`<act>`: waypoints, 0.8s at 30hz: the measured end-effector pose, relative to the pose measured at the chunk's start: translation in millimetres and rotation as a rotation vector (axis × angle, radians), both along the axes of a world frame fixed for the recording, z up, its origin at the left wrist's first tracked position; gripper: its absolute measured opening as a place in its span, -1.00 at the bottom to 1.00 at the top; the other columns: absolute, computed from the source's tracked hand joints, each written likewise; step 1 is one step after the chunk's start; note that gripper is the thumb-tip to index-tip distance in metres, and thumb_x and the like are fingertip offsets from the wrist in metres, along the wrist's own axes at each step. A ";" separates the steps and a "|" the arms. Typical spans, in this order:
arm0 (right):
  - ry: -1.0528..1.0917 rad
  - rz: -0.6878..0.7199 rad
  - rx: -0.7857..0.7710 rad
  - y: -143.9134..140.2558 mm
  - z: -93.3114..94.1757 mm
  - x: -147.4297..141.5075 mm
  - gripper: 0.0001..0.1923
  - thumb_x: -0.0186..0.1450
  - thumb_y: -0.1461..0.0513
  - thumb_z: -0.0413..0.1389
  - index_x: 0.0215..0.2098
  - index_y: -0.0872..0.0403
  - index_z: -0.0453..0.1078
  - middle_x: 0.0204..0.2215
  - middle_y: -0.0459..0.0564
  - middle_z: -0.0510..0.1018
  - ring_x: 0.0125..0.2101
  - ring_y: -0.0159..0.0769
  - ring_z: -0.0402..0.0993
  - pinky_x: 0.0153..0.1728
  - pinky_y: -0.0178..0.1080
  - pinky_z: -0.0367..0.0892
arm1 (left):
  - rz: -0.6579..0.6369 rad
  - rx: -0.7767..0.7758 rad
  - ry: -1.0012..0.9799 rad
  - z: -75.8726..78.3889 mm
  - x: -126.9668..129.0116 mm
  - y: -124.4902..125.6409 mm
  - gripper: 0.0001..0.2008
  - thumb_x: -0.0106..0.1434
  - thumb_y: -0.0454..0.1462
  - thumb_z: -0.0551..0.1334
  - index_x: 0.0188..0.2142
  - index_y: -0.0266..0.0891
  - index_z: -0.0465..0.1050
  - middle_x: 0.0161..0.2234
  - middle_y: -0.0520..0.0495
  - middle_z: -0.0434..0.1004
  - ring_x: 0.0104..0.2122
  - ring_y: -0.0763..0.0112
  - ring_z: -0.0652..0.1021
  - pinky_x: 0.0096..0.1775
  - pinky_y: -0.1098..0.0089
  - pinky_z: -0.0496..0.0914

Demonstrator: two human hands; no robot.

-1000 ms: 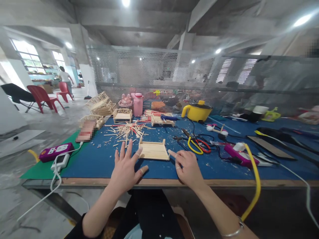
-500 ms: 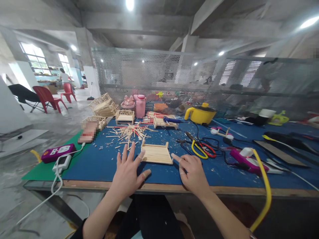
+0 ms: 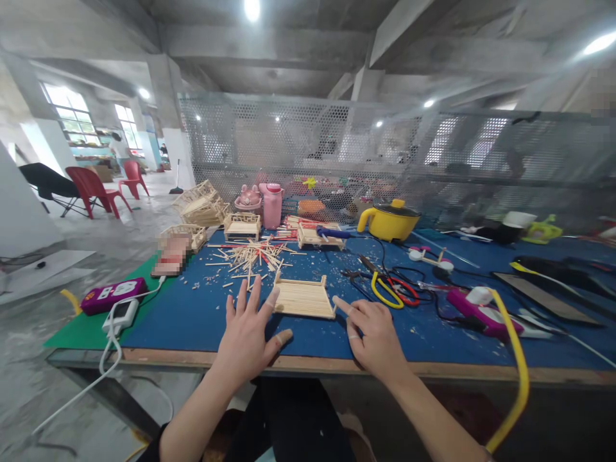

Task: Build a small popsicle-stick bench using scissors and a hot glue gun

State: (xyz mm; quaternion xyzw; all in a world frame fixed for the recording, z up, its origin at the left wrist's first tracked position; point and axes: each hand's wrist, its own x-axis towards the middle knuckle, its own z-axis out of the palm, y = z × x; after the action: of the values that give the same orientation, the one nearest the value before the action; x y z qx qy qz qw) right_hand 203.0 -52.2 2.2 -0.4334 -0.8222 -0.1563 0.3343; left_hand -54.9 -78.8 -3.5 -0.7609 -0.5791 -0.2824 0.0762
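A small bed-like frame of pale wooden sticks point(image 3: 303, 298), with short corner posts, lies on the blue mat in front of me. At its left side my left hand point(image 3: 248, 330) is spread flat, its index fingertip touching or very near the left edge. My right hand point(image 3: 373, 330) holds nothing; its index finger stretches to the front right corner post, and the other fingers are curled. Whether that fingertip presses on the post I cannot tell. Pale coverings sit on some fingertips. Behind the frame lies a heap of loose sticks point(image 3: 255, 256), some red.
Finished-looking stick frames point(image 3: 242, 226) stand at the back left. A blue glue gun point(image 3: 332, 232) rests on another frame. Yellow-handled pliers point(image 3: 385, 292), red-handled cutters and cables lie right. Further out are a yellow pot point(image 3: 392, 221), pink jug point(image 3: 272, 205) and purple power strips point(image 3: 113, 295).
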 end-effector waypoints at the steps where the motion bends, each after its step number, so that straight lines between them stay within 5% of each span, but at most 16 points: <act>1: 0.004 -0.010 0.002 -0.3 0.0 -0.4 -0.44 0.19 0.41 -0.07 0.15 0.02 0.26 -0.36 -0.01 0.41 -0.30 -0.26 0.34 -0.17 -0.12 0.21 | -0.021 -0.011 -0.045 -0.4 -1.1 0.3 -0.27 0.18 0.00 0.16 0.28 -0.09 -0.01 0.34 -0.24 -0.20 0.29 -0.17 -0.15 0.15 -0.25 -0.09; 5: 0.068 -0.053 0.004 -3.7 0.3 1.1 -0.41 0.21 0.35 -0.05 0.21 0.03 0.13 -0.21 0.05 0.41 -0.19 -0.19 0.35 -0.11 -0.09 0.26 | -0.137 -0.075 -0.489 -0.1 -11.4 2.0 -0.27 0.23 0.00 0.11 0.30 -0.14 -0.11 0.33 -0.22 -0.10 0.31 0.04 -0.10 0.22 -0.09 -0.10; 9: 0.192 -0.098 -0.086 -3.8 -1.0 8.7 -0.47 0.25 0.24 -0.04 0.20 -0.04 0.11 -0.18 0.01 0.42 -0.25 -0.26 0.40 -0.21 -0.20 0.36 | -0.097 -0.115 -1.315 2.3 -23.5 6.2 -0.48 0.31 0.00 -0.04 0.20 -0.11 0.14 0.21 -0.16 0.23 0.23 0.21 0.19 0.21 0.07 0.06; 12: 0.298 -0.202 -0.164 1.7 -4.1 14.8 -0.51 0.27 0.15 -0.03 0.17 -0.05 0.16 -0.25 -0.03 0.46 -0.35 -0.31 0.44 -0.28 -0.26 0.39 | -0.072 -0.101 -1.682 0.2 -28.9 12.5 -0.49 0.27 0.07 -0.03 0.05 -0.14 0.31 0.10 -0.17 0.38 0.16 0.19 0.32 0.15 0.07 0.20; 18: 0.431 -0.361 -0.335 8.7 -14.2 24.1 -0.50 0.23 0.00 0.00 0.08 -0.02 0.27 -0.28 -0.01 0.54 -0.34 -0.26 0.52 -0.42 -0.32 0.42 | 0.055 -0.187 -1.739 -14.6 -34.6 23.6 -0.49 0.04 0.15 0.18 -0.20 -0.14 0.48 -0.05 -0.13 0.53 0.13 0.05 0.34 0.13 0.01 0.21; 24: 0.272 -0.321 -0.277 4.2 -19.1 29.0 -0.51 0.24 0.05 0.01 0.12 -0.05 0.25 -0.23 -0.02 0.54 -0.29 -0.24 0.52 -0.29 -0.26 0.44 | -0.009 -0.124 -1.401 2.3 -21.1 5.2 -0.54 0.17 0.08 0.10 -0.10 -0.11 0.48 0.01 -0.10 0.48 0.14 0.08 0.34 0.16 0.09 0.20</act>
State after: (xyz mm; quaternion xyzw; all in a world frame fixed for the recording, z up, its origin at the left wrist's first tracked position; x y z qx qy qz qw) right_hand 232.0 -48.0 -16.9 -0.6172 -0.7038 -0.0334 0.3501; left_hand -76.0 -73.6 -1.2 -0.4052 -0.5038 -0.6729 -0.3595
